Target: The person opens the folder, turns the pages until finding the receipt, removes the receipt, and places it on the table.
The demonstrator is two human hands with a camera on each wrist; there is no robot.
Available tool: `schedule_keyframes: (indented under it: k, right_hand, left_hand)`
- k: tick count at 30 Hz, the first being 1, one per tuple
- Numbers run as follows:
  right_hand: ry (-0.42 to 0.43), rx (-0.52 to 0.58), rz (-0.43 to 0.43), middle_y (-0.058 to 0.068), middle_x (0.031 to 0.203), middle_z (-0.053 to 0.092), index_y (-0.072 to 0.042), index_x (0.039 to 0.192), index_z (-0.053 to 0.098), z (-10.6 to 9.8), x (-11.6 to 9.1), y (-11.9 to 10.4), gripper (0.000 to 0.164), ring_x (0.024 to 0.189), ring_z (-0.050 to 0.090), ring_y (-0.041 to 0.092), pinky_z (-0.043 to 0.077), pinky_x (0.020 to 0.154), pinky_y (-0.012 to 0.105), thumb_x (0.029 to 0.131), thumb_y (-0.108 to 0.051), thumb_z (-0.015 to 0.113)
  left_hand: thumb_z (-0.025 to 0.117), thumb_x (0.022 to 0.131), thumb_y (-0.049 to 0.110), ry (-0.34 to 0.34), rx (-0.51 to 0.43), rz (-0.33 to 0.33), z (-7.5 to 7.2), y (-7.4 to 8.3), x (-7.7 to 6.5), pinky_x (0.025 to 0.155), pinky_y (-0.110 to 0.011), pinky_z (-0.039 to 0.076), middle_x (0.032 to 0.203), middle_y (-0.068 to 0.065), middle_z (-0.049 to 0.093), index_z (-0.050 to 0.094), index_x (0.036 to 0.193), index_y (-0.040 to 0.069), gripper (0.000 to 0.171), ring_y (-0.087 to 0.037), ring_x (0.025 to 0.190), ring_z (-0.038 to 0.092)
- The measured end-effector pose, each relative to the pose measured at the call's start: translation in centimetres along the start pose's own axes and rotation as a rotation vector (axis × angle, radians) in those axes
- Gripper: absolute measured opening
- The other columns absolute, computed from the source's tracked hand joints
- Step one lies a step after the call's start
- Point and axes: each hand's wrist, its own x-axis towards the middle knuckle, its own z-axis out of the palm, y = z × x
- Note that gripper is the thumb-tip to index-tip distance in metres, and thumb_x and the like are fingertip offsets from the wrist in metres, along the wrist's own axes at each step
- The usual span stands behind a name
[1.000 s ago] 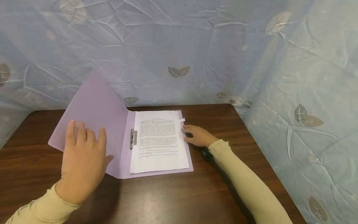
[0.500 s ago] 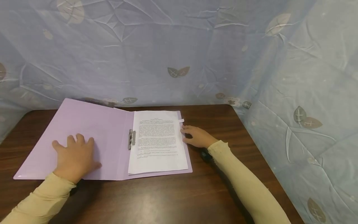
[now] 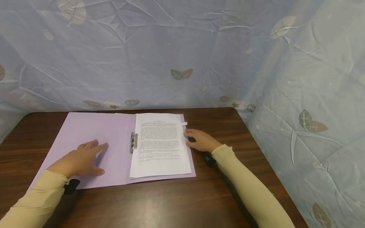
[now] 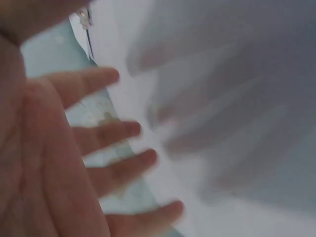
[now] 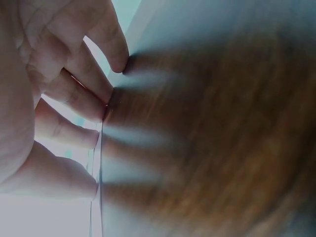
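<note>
A lilac folder (image 3: 118, 133) lies spread flat on the table, its cover to the left. White printed sheets (image 3: 161, 145) rest on its right side beside a metal clip (image 3: 133, 142) near the spine. Over the cover is my left hand (image 3: 78, 160), fingers spread and holding nothing; in the left wrist view its fingers (image 4: 118, 173) look apart from the pale surface. At the folder's right edge my right hand (image 3: 203, 140) rests with its fingertips down, just below a small white tab (image 3: 184, 123). The right wrist view shows its fingers (image 5: 64, 175) bent lightly along that edge.
The brown wooden table (image 3: 159, 205) extends in front of and beside the folder. A leaf-patterned cloth (image 3: 159, 57) hangs close behind the table and along its right side. A dark band (image 3: 71, 186) sits at my left wrist.
The folder's cover has swung down leftward from a raised slant to lying flat. My left hand pressed on it, then turned, its fingers now pointing rightward. My right hand has stayed at the right edge.
</note>
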Motion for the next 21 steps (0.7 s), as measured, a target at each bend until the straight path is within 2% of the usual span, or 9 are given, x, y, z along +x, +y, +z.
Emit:
schedule_keyframes:
  k: [3,7,14,21]
  right_hand:
    - [-0.003,0.007,-0.007,0.004,0.167,0.034,-0.009,0.155,0.048,0.1,0.1,0.0,0.06,0.155,0.03,0.025,0.025,0.124,0.044,0.103,-0.033,0.065]
    - [0.002,0.028,-0.023,0.006,0.167,0.033,-0.005,0.155,0.046,0.1,0.1,0.0,0.061,0.155,0.03,0.025,0.025,0.125,0.043,0.103,-0.03,0.066]
    - [0.04,0.055,-0.028,0.009,0.166,0.036,-0.003,0.154,0.047,-0.2,-0.2,-0.3,0.06,0.154,0.033,0.027,0.026,0.124,0.045,0.102,-0.027,0.067]
    - [0.029,0.036,-0.015,0.011,0.163,0.041,-0.002,0.153,0.048,-0.2,-0.2,-1.0,0.062,0.152,0.035,0.028,0.027,0.124,0.045,0.101,-0.029,0.068]
  left_hand:
    - [0.093,0.065,0.05,-0.02,-0.036,0.025,0.3,-0.7,0.3,0.1,-0.083,0.03,0.153,-0.045,0.031,0.047,0.152,0.001,0.11,-0.07,0.136,0.028]
    - [0.091,0.065,0.055,-0.049,-0.07,0.024,0.4,-1.2,0.6,0.098,-0.088,0.024,0.155,-0.044,0.026,0.045,0.154,0.004,0.112,-0.07,0.138,0.022]
    - [0.09,0.066,0.058,-0.067,-0.133,0.032,0.5,-1.7,0.9,0.1,-0.088,0.02,0.156,-0.045,0.022,0.044,0.153,0.002,0.114,-0.07,0.139,0.019]
    - [0.089,0.065,0.063,-0.07,-0.136,0.007,0.8,-1.6,0.9,0.1,-0.088,0.02,0.156,-0.046,0.022,0.04,0.155,0.001,0.12,-0.07,0.139,0.019]
